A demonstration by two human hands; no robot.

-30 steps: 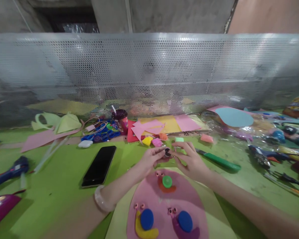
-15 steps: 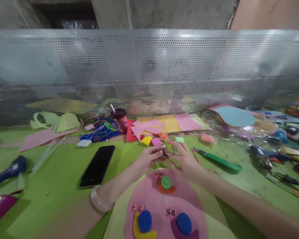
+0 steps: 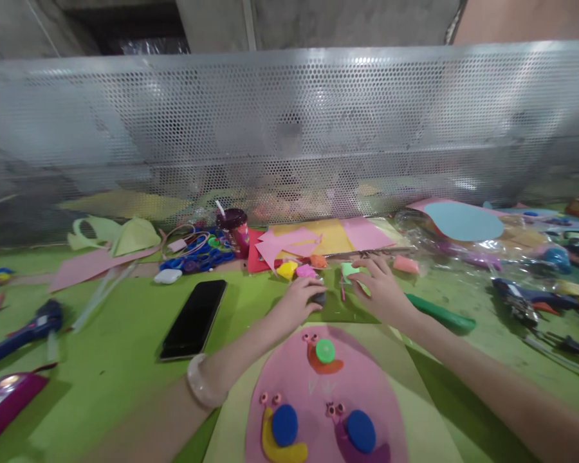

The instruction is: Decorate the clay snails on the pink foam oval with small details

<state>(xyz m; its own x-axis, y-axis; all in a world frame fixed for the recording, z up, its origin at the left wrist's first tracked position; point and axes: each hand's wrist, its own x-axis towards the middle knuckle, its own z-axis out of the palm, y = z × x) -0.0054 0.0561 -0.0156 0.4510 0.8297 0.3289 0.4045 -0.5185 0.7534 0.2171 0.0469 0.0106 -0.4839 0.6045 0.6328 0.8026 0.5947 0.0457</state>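
My left hand (image 3: 296, 301) has its fingers closed round a small dark lump of clay (image 3: 320, 298), just above the card's top edge. My right hand (image 3: 380, 289) is apart from it, fingers spread beside a light green piece of clay (image 3: 349, 271); whether they touch it I cannot tell. A thin pink stick (image 3: 342, 289) lies under that piece. In front of me a pink paper oval (image 3: 313, 411) lies on a pale yellow sheet (image 3: 427, 427). It bears three clay snails with bottle-cap shells: a green cap (image 3: 325, 351), a blue cap (image 3: 284, 425) and another blue cap (image 3: 360, 431).
Yellow clay (image 3: 287, 270), pink clay (image 3: 305, 271) and orange clay (image 3: 406, 264) lie behind the hands. A phone (image 3: 194, 319) is at left, a green-handled knife (image 3: 441, 314) at right. Further back stand a lidded cup (image 3: 235, 233), blue scissors (image 3: 200, 259) and a perforated metal screen (image 3: 289, 128).
My hands have parted. The right hand has left the dark lump and moved right to the light green clay, covering the knife's blade; the left keeps the lump.
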